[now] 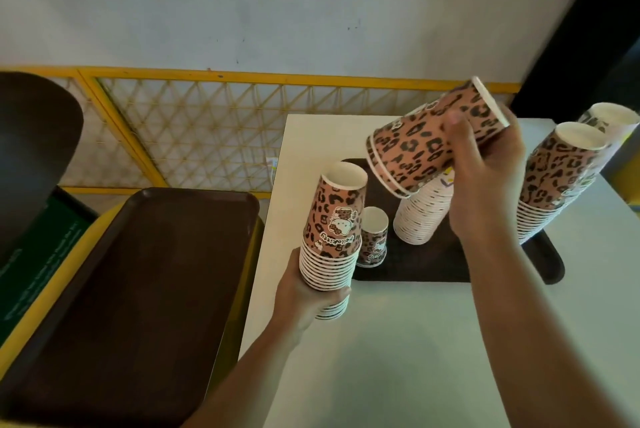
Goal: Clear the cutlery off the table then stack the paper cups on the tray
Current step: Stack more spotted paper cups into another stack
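My left hand [311, 303] grips a tall stack of upside-down leopard-print paper cups [334, 230] near the white table's left edge, in front of the dark tray [415, 268]. My right hand [485, 168] holds a few nested leopard-print cups [436, 140] tilted on their side above a white-rimmed cup stack [420, 216] standing on the tray. A single small cup [373, 237] stands upside down on the tray's left part. Two more tall stacks [561, 178] lean at the tray's right end. No cutlery is visible.
The white table [433, 341] stretches toward me. To its left, a second brown tray [138, 289] lies on a yellow-edged surface. A yellow lattice fence [207, 130] and grey wall stand behind. A dark rounded object [31, 150] sits far left.
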Demonstrator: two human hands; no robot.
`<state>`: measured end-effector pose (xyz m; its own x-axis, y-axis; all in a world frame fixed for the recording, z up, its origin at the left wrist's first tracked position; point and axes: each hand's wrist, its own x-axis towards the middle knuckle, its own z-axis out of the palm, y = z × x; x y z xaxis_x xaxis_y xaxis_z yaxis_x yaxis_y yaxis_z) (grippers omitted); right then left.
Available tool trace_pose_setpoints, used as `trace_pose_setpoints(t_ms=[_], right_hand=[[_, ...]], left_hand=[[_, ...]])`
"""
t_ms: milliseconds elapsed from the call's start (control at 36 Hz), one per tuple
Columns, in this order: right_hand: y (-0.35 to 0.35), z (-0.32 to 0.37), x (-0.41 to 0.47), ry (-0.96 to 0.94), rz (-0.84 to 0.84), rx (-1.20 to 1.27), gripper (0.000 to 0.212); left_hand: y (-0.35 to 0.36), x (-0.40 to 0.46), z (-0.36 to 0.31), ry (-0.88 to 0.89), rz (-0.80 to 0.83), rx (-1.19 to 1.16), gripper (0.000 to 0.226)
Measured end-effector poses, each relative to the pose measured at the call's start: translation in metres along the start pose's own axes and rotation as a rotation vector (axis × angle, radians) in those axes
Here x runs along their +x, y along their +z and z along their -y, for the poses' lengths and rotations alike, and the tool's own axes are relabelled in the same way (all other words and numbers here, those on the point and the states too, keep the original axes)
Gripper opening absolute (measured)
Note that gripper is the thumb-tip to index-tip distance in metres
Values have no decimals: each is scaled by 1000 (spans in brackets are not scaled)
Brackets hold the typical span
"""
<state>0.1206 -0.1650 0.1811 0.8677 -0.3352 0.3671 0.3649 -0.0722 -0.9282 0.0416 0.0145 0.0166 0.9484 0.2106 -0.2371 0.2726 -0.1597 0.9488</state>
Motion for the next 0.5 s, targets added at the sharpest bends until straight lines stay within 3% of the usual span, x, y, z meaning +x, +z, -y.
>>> trace_pose_setpoints(t_ms=[167, 389, 500], right_hand=[[7, -54, -11, -17, -38, -264, 70], [15, -116, -43, 79, 225, -409, 60], [14, -125, -49, 100, 318, -449, 69]], left_hand=[[-7, 7, 4, -20, -54, -32, 90], [-6, 12, 2, -60, -33, -114, 91], [-2, 12, 0, -66, -12, -107, 91]])
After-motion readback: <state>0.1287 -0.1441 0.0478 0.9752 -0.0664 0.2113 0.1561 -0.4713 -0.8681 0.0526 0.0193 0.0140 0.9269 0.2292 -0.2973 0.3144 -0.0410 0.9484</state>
